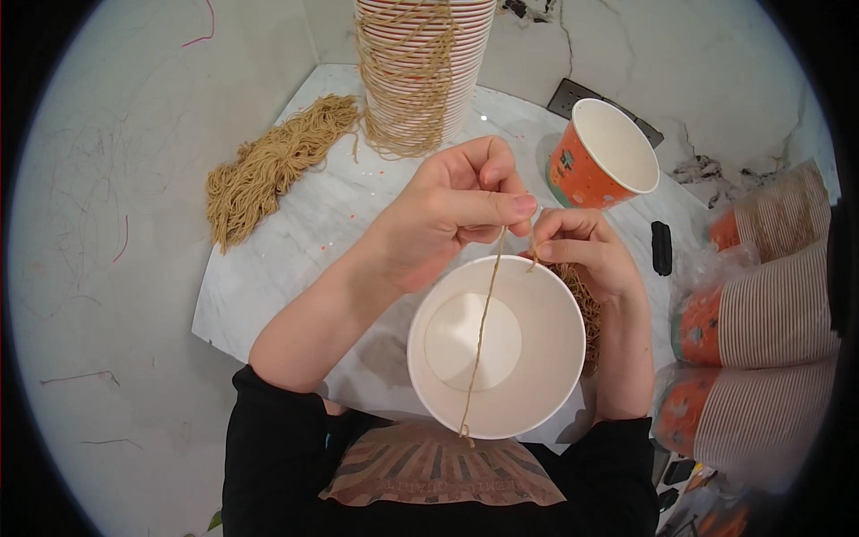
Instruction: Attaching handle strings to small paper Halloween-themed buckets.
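Observation:
Below my hands a white paper bucket [546, 376] faces me with its round mouth, and its inside is bare. A thin tan string [484, 331] runs across the mouth from the near rim, where a small knot sits, up to the far rim. My left hand [470, 197] pinches the string between thumb and fingertips above the far rim. At that rim my right hand [586, 251] pinches a short end of the same string. Tan yarn [586, 313] shows behind the bucket's right side, mostly hidden by it.
A tall stack of nested buckets [420, 72], draped in tan strings, stands at the back. Left of it lies a yarn bundle [277, 166]. An orange printed bucket [617, 148] is at back right, near a black object [661, 248]. Wrapped bucket stacks [769, 313] line the right.

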A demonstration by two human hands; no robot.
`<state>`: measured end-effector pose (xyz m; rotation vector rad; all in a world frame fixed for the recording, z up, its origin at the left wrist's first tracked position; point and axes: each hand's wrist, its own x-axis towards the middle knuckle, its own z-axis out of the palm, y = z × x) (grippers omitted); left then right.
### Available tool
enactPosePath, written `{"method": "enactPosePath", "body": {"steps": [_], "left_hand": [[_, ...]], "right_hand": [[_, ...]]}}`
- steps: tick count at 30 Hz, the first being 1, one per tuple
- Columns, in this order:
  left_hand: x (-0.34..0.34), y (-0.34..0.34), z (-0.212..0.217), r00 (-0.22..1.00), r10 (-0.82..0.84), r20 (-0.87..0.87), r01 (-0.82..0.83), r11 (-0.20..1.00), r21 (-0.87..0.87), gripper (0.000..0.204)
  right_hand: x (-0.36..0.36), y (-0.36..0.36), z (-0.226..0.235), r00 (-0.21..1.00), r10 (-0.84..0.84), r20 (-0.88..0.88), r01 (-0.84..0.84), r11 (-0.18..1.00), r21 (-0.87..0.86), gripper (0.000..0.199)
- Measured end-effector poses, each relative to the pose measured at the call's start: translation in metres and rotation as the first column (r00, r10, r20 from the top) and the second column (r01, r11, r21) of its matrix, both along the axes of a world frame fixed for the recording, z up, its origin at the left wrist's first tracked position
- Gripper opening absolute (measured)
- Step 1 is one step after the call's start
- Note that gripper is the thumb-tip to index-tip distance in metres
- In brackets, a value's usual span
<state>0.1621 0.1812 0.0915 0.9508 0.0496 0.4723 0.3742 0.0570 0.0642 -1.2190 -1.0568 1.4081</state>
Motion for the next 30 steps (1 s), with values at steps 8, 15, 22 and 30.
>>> {"method": "enactPosePath", "body": {"steps": [8,15,22,30], "left_hand": [[0.008,0.003,-0.017,0.994,0.01,0.107,0.005,0.99,-0.138,0.031],[0.011,0.003,-0.022,0.952,0.053,0.302,0.062,0.932,-0.357,0.029],[0.009,0.006,-0.022,0.952,0.108,0.286,-0.007,0.943,-0.331,0.026],[0.002,0.017,-0.005,0.979,0.184,-0.091,-0.185,0.983,0.007,0.025]], "right_hand": [[0.01,0.007,-0.01,0.995,-0.017,-0.095,0.018,1.0,0.004,0.005],[0.013,0.008,-0.016,0.991,0.039,-0.125,-0.039,0.999,0.006,0.006],[0.007,0.008,-0.02,0.984,0.053,-0.169,-0.06,0.998,-0.035,0.007],[0.01,0.004,-0.001,0.988,0.01,0.156,-0.015,0.999,0.034,0.013]]}}
